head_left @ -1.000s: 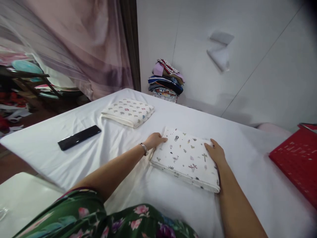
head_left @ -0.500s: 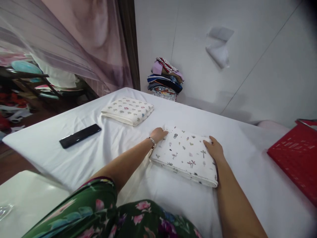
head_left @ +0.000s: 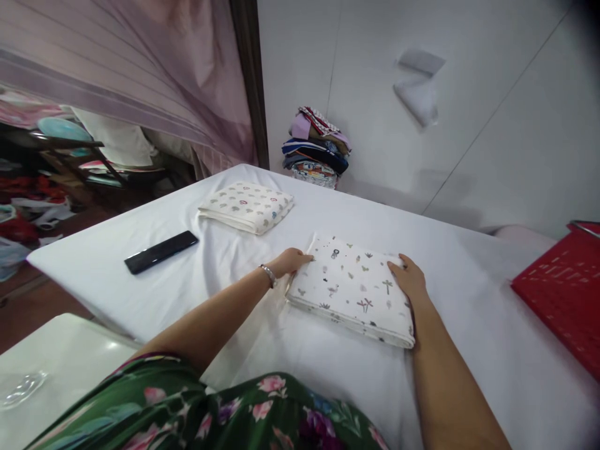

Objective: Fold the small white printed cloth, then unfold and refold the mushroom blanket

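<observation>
A folded white cloth [head_left: 349, 284], printed with small palm trees, birds and leaves, lies flat in front of me. My left hand [head_left: 291, 259] grips its left edge, thumb on top and the other fingers largely hidden by the side. On the opposite edge, near the far right corner, my right hand [head_left: 410, 278] holds it the same way. Farther back to the left rests a second folded cloth [head_left: 248, 207], cream with grey, red and blue motifs, touched by neither hand.
A white sheet covers the table [head_left: 469, 312]. On it are a black phone-like slab [head_left: 162, 251] at left and a red basket [head_left: 562, 287] at right. A clothes pile [head_left: 316, 147] stands by the wall. A white stool-like surface [head_left: 70, 375] is at lower left.
My left hand has slid a little toward me along the cloth's left edge. My right hand keeps its place on the cloth. The view has shifted slightly left.
</observation>
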Action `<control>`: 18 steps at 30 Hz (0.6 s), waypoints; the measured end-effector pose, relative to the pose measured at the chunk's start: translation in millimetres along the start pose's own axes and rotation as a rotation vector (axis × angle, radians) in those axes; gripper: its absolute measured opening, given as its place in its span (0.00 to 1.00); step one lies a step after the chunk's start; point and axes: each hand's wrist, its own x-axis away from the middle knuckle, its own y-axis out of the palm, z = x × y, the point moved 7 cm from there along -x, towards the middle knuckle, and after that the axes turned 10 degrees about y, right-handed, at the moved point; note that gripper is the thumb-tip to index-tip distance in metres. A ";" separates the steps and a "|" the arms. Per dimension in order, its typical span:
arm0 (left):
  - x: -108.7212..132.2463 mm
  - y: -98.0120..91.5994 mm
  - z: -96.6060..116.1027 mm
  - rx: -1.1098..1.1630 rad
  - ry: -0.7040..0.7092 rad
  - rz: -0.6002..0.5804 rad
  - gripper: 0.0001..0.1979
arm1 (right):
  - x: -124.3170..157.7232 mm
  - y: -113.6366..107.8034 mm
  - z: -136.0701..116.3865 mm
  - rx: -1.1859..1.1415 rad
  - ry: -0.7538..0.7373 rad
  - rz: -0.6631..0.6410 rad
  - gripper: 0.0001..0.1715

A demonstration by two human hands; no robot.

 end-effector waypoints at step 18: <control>46.3 2.2 -16.5 -0.145 0.137 0.172 0.15 | -1.6 -4.5 2.5 -0.058 0.032 0.032 0.36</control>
